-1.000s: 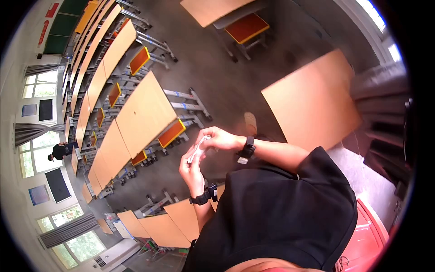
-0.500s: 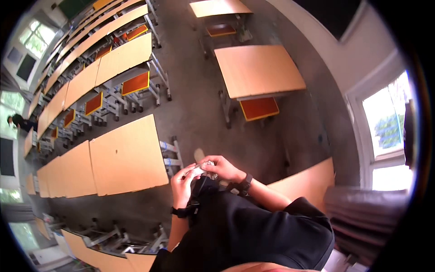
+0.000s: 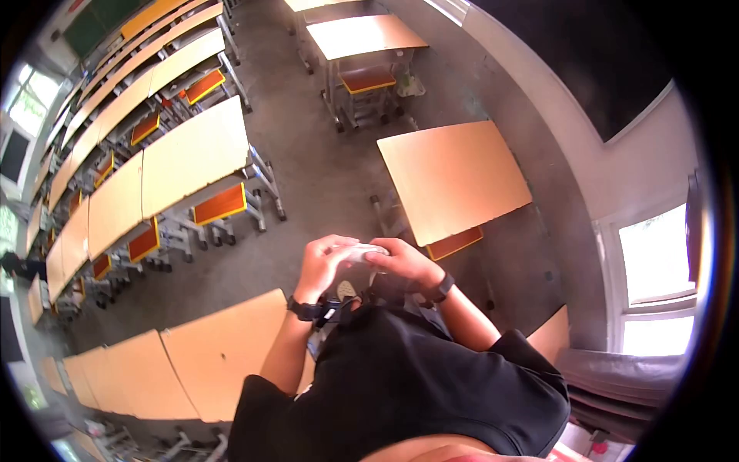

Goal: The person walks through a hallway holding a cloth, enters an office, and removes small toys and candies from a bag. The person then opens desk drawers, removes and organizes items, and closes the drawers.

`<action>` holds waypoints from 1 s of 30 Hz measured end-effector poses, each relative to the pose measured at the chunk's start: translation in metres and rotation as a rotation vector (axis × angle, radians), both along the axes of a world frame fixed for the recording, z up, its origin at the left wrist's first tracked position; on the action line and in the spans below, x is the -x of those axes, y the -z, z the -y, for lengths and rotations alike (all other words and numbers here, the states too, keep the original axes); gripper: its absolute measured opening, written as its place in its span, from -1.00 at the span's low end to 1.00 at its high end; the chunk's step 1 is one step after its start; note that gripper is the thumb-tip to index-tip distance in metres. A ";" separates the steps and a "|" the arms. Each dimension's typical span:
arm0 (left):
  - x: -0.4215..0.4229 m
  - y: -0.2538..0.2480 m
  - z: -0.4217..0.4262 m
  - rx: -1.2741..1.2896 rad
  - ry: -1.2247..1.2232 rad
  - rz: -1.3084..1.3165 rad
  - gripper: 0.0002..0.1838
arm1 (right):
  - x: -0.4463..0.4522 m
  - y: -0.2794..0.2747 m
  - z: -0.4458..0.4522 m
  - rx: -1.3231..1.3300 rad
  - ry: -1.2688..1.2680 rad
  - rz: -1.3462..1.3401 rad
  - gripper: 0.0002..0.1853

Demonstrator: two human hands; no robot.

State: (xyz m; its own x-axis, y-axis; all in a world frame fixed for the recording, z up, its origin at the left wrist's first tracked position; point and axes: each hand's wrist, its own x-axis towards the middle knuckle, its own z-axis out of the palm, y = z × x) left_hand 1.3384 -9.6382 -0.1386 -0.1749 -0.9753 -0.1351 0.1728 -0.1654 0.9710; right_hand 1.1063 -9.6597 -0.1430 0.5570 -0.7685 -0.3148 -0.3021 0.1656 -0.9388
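My left hand (image 3: 318,266) and my right hand (image 3: 406,260) are held close together in front of my body. Between them is a small, pale, whitish item (image 3: 361,253), partly covered by the fingers; its kind cannot be made out. The fingers of both hands close on it from either side, the right thumb lying along its end. A dark band (image 3: 305,309) circles the left wrist, and a black watch-like band (image 3: 442,288) is on the right one.
Rows of desks (image 3: 196,150) with orange-brown stools (image 3: 220,203) line the left. A single desk (image 3: 454,181) stands ahead to the right, with another desk (image 3: 362,35) beyond it. Grey floor (image 3: 308,154) runs between them. A person (image 3: 23,266) is at the far left.
My body has advanced along the aisle, so the desks sit lower and nearer in view. Both hands have risen slightly, still together around the whitish item.
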 end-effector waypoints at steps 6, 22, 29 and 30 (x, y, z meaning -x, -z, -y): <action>-0.015 0.024 0.118 -0.123 0.004 -0.005 -0.82 | -0.018 0.038 0.109 -0.122 -0.039 0.102 -0.51; -0.143 -0.007 0.458 -0.004 -0.507 0.163 -0.67 | -0.176 -0.029 0.563 0.514 -0.399 -0.046 -0.56; -0.173 0.037 0.561 -0.039 -0.623 -0.004 -0.58 | -0.200 0.031 0.660 0.230 -0.300 -0.085 -0.56; -0.180 0.043 0.582 -0.066 -0.625 -0.015 -0.57 | -0.197 0.048 0.670 0.107 -0.218 -0.001 -0.58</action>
State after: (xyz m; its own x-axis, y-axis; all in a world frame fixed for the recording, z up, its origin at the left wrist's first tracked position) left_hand 1.5184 -10.2206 -0.1817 0.4229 -0.8838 -0.2002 0.2697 -0.0882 0.9589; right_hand 1.3029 -10.3294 -0.1905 0.7132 -0.6592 -0.2383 -0.3203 -0.0041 -0.9473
